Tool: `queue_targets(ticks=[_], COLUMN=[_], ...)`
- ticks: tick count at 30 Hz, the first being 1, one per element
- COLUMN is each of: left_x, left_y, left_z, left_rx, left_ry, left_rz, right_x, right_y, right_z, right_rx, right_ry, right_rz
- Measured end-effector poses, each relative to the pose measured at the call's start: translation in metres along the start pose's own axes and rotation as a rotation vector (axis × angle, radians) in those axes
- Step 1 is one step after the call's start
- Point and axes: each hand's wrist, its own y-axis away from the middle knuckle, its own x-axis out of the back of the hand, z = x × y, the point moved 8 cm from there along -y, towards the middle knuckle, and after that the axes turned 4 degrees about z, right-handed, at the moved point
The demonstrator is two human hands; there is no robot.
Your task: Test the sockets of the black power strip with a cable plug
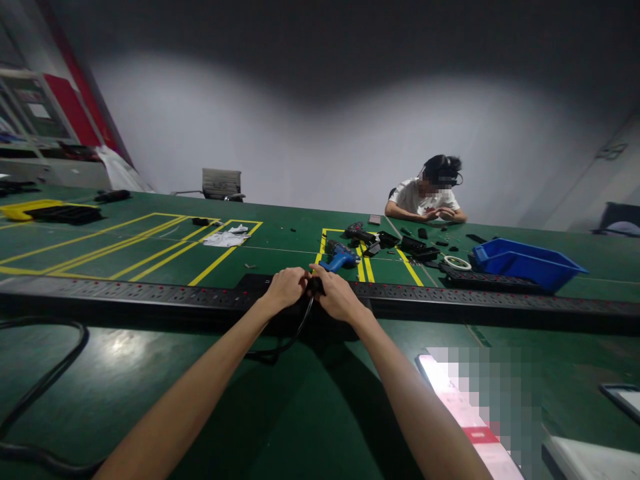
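A long black power strip [165,295] with rows of sockets and small red marks runs across the whole view. At its middle, my left hand [289,287] and my right hand [338,295] meet with fingers closed round a black cable end [315,287]. Its exact shape is partly hidden by the fingers. From there a black cable [301,325] curves down and left below the strip. Just beyond my right hand lies a blue power drill [341,257].
A second drill [357,231] and scattered black parts [417,247] lie behind, near a blue bin [527,263]. White gloves [226,237] rest between yellow tape lines. A thick cable [45,380] loops at left. Across the table sits another person [425,197]. A lit screen [480,433] lies front right.
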Motion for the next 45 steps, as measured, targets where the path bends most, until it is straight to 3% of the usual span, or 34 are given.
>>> queue_targets(ticks=[9,15,20,45], left_x=[-0.005,-0.006,-0.005,0.0], left_y=[-0.003,-0.003,-0.003,-0.001], left_z=[0.001,0.0,0.002,0.004], left_rx=[-0.076,-0.065,-0.068,-0.023], left_ry=[0.006,-0.006,0.01,-0.011], left_rz=[0.028,0.022,0.023,0.0], right_x=[-0.006,-0.003,-0.005,-0.008], right_y=[-0.001,-0.004,-0.006,-0.006], right_z=[0.009,0.018,0.033,0.026], right_rx=[-0.083,-0.102,-0.204,-0.112], right_ry=[0.026,-0.304,-0.505,-0.522], right_rz=[-0.037,0.035,0.093,0.023])
